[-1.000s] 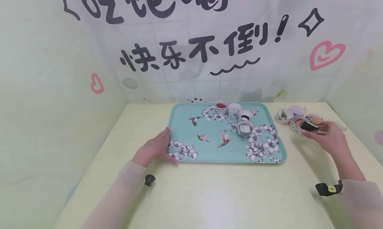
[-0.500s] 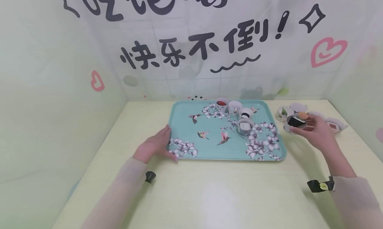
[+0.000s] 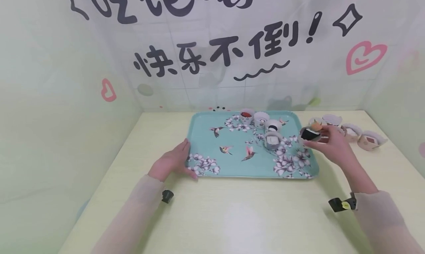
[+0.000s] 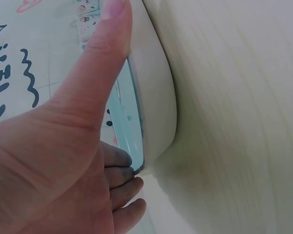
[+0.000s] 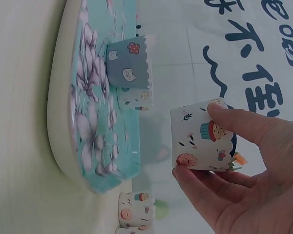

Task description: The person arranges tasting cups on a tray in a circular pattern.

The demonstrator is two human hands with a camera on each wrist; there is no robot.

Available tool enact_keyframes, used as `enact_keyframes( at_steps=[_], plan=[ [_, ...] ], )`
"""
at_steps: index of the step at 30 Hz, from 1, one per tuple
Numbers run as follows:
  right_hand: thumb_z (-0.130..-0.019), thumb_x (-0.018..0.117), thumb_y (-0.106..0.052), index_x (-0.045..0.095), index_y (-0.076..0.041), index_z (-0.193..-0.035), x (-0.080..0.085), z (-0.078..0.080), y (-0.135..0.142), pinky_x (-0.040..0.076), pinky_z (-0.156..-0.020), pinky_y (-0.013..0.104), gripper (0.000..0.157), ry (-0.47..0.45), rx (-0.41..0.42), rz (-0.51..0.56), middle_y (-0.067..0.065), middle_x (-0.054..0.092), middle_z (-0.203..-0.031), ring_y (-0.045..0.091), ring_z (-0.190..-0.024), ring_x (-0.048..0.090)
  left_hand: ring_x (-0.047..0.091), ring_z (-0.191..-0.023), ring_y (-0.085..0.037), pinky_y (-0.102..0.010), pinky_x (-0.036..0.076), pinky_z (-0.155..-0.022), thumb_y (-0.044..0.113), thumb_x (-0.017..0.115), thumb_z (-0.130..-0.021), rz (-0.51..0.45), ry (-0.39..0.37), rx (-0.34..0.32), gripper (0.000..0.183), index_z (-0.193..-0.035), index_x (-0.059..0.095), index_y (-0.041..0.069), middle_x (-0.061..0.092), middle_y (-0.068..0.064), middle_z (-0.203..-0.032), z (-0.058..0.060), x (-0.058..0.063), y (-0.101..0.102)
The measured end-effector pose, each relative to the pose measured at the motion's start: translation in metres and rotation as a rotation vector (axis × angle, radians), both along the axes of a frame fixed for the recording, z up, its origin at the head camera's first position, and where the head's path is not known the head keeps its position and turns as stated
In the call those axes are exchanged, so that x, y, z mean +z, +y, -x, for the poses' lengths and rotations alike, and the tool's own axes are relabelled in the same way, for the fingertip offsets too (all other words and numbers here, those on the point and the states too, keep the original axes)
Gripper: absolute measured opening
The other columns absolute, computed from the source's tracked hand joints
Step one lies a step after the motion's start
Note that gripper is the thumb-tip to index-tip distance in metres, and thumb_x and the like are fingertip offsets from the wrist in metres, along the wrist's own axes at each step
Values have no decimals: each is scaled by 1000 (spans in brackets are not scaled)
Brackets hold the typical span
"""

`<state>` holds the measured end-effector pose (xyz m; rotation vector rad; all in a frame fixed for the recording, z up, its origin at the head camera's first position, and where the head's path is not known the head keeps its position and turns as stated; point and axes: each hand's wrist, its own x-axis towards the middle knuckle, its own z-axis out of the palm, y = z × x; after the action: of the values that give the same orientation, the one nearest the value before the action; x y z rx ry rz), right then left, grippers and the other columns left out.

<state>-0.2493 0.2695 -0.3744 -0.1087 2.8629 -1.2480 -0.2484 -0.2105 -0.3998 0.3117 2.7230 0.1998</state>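
Observation:
My right hand (image 3: 337, 147) holds a white paper baking cup (image 5: 200, 136) printed with cupcakes, thumb on one side and fingers on the other. A black piece and a small orange piece (image 3: 316, 126) show at its mouth. The held cup is over the right rim of a blue-green tray (image 3: 199, 139) with flowers and birds, raised above it in the right wrist view. At the tray's near left corner rests my left hand (image 3: 170, 161), thumb along the front edge and fingers against the left side. Several paper cups stand on the tray, among them one with red contents (image 3: 246, 115) and a grey-blue one (image 5: 129, 63).
Right of the tray, several more paper cups stand on the pale table (image 3: 232, 213), such as one at the far right (image 3: 370, 140) with a reddish-brown piece. A printed wall hanging (image 3: 199, 21) is behind the table, and pale walls stand on both sides.
My right hand has carried the cup leftward, from among the cups on the right to the tray's right edge. My left hand stays at the tray corner.

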Motion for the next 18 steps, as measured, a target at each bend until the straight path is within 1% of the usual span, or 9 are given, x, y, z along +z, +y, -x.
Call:
enact_keyframes(
  at_steps=[2,4,5,11,18],
  plan=[
    [-92,70,-37,30,14,-143,1,0,-7,57,-91,42,82,-19,14,6,36,45,-138,52,-124,53,11,-154,-41,-52,26,-124,62,85,-62,-6,-2,3,142,-157,5,-7,1,-26,-166,-1,0,0],
    [-92,70,-38,29,13,-145,1,-1,-13,52,-98,58,84,-33,22,4,36,43,-140,52,-126,50,10,-154,-41,-52,26,-125,62,85,-62,-10,-5,7,142,-157,5,-7,0,-26,-166,-1,1,0],
    [-92,70,-39,29,13,-145,1,-1,-16,50,-100,61,85,-42,28,7,36,42,-141,52,-128,49,10,-154,-41,-52,26,-124,62,85,-63,-11,-4,7,142,-157,5,-7,0,-26,-166,-1,0,0],
    [-92,72,-38,34,12,-141,-1,-4,-36,51,-100,60,80,-48,90,-1,35,45,-139,51,-126,50,10,-154,-41,-51,26,-124,62,84,-63,-11,-8,11,142,-157,4,-7,0,-26,-166,-2,1,-1],
    [-90,75,-30,36,10,-140,-5,-5,-61,50,-103,59,76,-45,139,-15,32,48,-138,50,-125,52,10,-155,-40,-51,25,-125,62,84,-63,-14,-15,15,141,-157,5,-7,-1,-25,-166,-2,3,0]
  ],
)
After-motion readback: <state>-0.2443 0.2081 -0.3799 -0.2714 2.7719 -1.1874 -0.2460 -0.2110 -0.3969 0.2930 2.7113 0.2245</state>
